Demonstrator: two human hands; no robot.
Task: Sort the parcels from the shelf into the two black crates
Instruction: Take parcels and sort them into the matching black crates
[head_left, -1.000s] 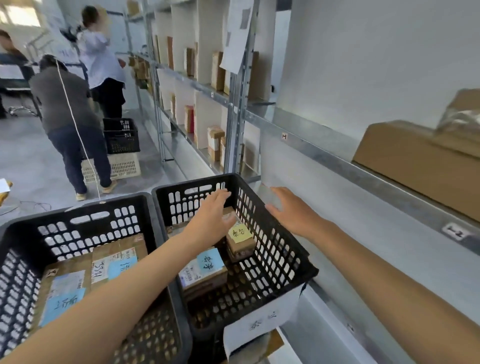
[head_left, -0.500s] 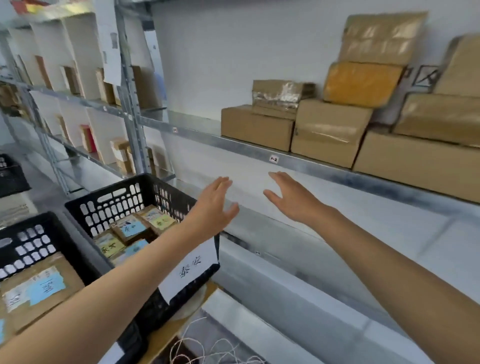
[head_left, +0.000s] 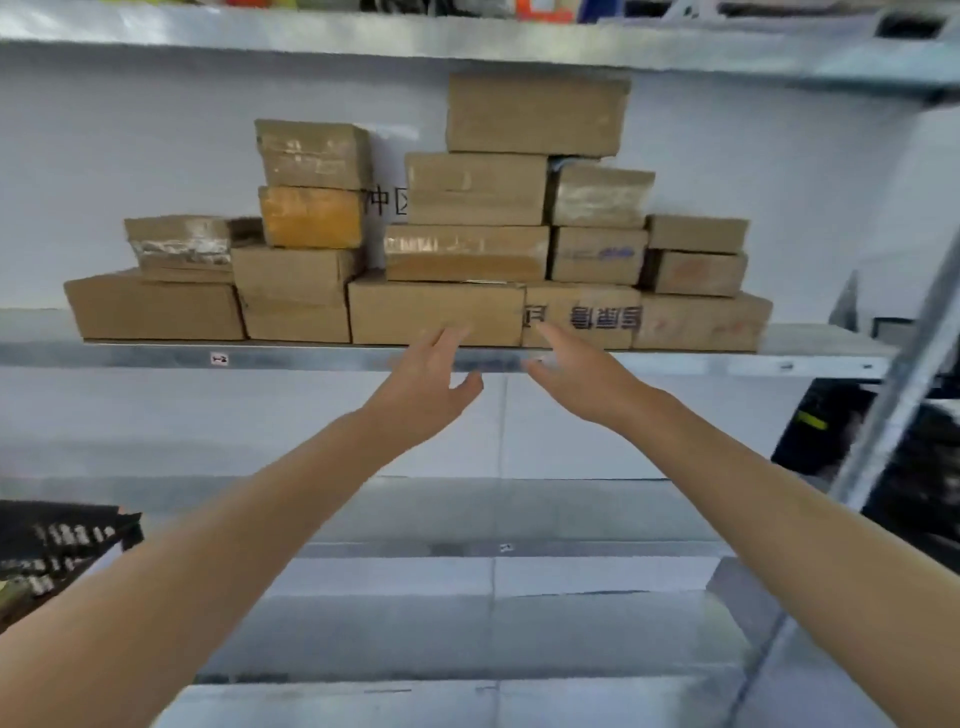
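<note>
Several brown cardboard parcels are stacked on the metal shelf (head_left: 810, 343) straight ahead. A wide parcel (head_left: 436, 306) lies in the bottom row at the middle. A printed parcel (head_left: 582, 314) sits to its right. An orange-taped parcel (head_left: 311, 215) is higher up on the left. My left hand (head_left: 423, 387) and my right hand (head_left: 582, 379) are raised side by side just below the shelf edge, fingers extended, palms facing each other, holding nothing. Only a corner of one black crate (head_left: 62, 540) shows at the lower left.
An upper shelf (head_left: 467, 47) spans the top of the view. A bare lower shelf (head_left: 493, 551) runs under my arms. A slanted metal upright (head_left: 904, 384) stands at the right, with dark items behind it. A white sheet with characters (head_left: 387, 192) hangs behind the parcels.
The view has swung from the crates to face the shelf. Both hands have risen from above the right crate to the shelf edge in front of the bottom parcels, still holding nothing.
</note>
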